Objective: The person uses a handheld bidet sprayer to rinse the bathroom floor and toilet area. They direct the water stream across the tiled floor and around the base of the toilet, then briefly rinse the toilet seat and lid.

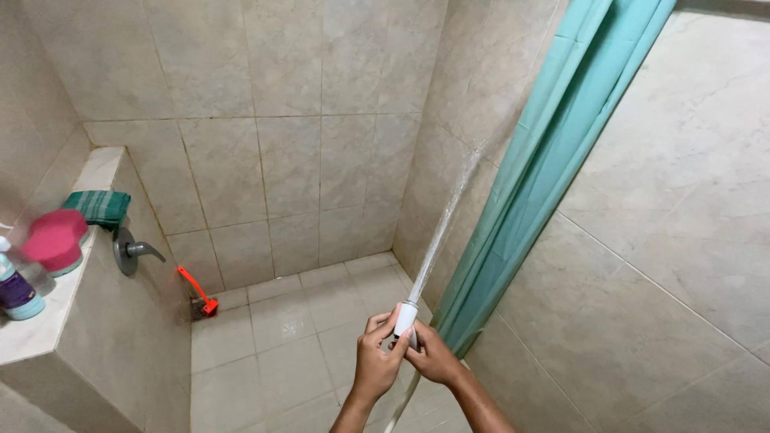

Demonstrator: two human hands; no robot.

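A tiled shower stall fills the view, with a teal shower curtain (553, 152) pulled back along the right-hand wall, leaving the tiles open to the water. A low ledge (48, 321) on the left keeps a pink sponge (56, 239), a folded green cloth (100, 206) and a bottle (16, 289) off the wet floor; an orange brush (198, 293) lies in the corner. Low and central, the white spray nozzle (406, 318) tilts upward, so its jet strikes the right wall. The left hand (377, 357) and right hand (431, 353) both wrap it, fingers curled tight around it.

Two bare forearms, no sleeves, hands (405, 353) ungloved, no rings
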